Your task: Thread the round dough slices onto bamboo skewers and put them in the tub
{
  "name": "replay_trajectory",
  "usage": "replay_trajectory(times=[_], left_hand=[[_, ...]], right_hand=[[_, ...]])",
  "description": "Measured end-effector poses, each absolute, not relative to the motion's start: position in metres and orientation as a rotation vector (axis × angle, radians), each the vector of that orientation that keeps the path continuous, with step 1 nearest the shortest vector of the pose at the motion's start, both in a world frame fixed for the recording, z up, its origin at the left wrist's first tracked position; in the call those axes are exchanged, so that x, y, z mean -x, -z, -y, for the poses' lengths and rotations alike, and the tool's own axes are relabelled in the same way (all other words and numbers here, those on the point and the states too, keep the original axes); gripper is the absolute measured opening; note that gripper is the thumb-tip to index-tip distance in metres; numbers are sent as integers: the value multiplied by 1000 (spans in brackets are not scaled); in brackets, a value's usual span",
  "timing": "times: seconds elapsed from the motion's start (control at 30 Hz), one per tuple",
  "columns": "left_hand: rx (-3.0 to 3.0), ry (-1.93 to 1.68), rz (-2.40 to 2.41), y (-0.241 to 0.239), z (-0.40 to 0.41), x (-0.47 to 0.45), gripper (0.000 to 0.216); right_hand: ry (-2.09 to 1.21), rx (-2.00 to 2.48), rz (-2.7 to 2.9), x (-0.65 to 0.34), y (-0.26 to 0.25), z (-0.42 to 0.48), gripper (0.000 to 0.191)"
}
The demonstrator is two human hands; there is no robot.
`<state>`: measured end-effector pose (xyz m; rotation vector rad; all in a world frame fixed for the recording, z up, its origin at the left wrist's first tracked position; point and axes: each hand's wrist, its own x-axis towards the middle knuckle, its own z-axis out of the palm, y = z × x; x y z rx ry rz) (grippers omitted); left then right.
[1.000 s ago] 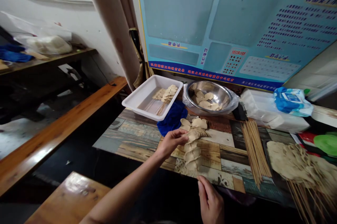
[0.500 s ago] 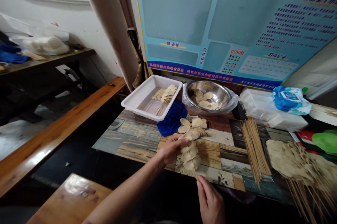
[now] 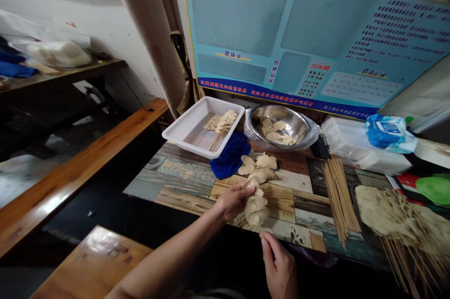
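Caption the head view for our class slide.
Left hand holds pale, flat, rounded slices on a thin wooden skewer gripped by the right hand.

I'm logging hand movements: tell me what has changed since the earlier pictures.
The left hand has shifted slightly along the loaded skewer, toward the right hand. Nothing was newly grasped or released: both hands still hold the loaded skewer. The white tray and metal bowl stayed put.
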<state>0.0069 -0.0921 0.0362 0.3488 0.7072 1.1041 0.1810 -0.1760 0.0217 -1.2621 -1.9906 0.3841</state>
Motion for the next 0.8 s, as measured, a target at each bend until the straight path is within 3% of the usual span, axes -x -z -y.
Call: replay_trajectory(times=[0.47,0.8], left_hand=[[-339,-1125,-633,-34,94,-5,32],[-270,-1121,-638,-38,97,-12,22]], right_hand=[[-442,1304,1902,-173,-24,169,43],[-478,1307,1883,-162,-23,165,44]])
